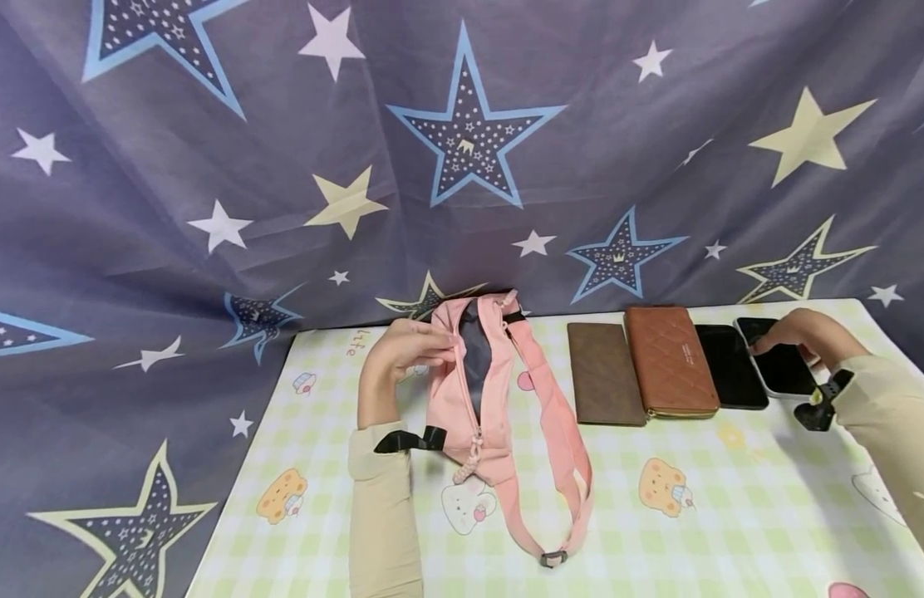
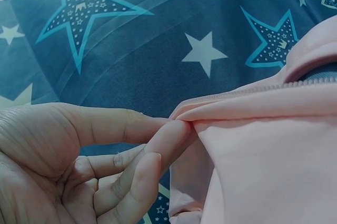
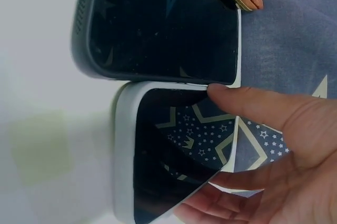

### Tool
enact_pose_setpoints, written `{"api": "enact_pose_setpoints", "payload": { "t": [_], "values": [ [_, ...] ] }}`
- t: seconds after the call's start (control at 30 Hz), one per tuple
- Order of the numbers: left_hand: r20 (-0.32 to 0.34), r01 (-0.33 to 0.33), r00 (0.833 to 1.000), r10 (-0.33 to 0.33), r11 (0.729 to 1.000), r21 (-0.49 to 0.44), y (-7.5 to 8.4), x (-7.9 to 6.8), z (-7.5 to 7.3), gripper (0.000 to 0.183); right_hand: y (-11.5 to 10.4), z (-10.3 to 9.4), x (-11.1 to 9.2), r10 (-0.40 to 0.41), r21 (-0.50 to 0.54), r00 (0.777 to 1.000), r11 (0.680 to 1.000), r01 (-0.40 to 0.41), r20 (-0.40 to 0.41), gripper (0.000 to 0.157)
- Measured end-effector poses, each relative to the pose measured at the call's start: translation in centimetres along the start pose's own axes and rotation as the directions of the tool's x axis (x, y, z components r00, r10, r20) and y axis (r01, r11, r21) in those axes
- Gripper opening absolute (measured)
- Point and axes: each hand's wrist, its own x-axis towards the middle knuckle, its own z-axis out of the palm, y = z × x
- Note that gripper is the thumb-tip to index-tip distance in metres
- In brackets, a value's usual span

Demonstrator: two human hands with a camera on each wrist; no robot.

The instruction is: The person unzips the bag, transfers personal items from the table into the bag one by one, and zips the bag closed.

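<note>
A pink sling bag (image 1: 495, 399) lies on the table, its zipper undone so the dark lining shows. My left hand (image 1: 411, 349) pinches the edge of its opening between thumb and finger, close beside the zipper teeth (image 2: 305, 83). Over at the right, my right hand (image 1: 802, 332) grips a white-edged phone (image 3: 176, 145) by its two long sides, thumb on the near edge and fingers at the far one. Next to that phone lies a black phone (image 1: 729, 365), screen up.
Left of the phones lie a brown quilted zip wallet (image 1: 671, 361) and a flat dark brown wallet (image 1: 604, 374). The bag's strap (image 1: 574, 465) loops across the checked tablecloth (image 1: 626, 540). A star-patterned curtain (image 1: 462, 249) hangs along the back edge.
</note>
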Motion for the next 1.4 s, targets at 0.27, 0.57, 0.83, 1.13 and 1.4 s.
{"api": "enact_pose_setpoints", "payload": {
  "t": [0.27, 0.57, 0.83, 1.13, 1.4],
  "values": [
    [-0.006, -0.014, 1.0, 0.014, 1.0, 0.006, 0.2, -0.2, -0.6, 0.023, -0.5, 0.0, 0.7, -0.007, 0.023, 0.999, 1.0, 0.008, -0.033, 0.098],
    [-0.016, -0.018, 1.0, 0.018, 1.0, 0.006, 0.4, -0.6, -1.2, 0.013, -1.3, 0.2, 1.2, 0.107, 0.079, 0.993, 0.992, -0.103, -0.045, 0.107],
    [-0.008, -0.021, 1.0, 0.021, 1.0, 0.006, 0.3, -0.6, -1.5, 0.019, -1.6, 0.3, 1.2, 0.116, 0.09, 0.993, 0.99, -0.112, -0.038, 0.095],
    [0.002, -0.03, 1.0, 0.03, 1.0, -0.004, 0.3, -0.6, -1.7, 0.02, -1.2, 0.2, 1.2, 0.067, 0.116, 0.997, 0.991, -0.063, -0.03, 0.093],
    [-0.005, -0.027, 1.0, 0.027, 1.0, 0.002, 0.0, -0.7, -1.6, 0.023, -0.7, -0.1, 2.0, 0.044, 0.06, 0.998, 0.997, -0.046, 0.038, 0.108]
  ]
}}
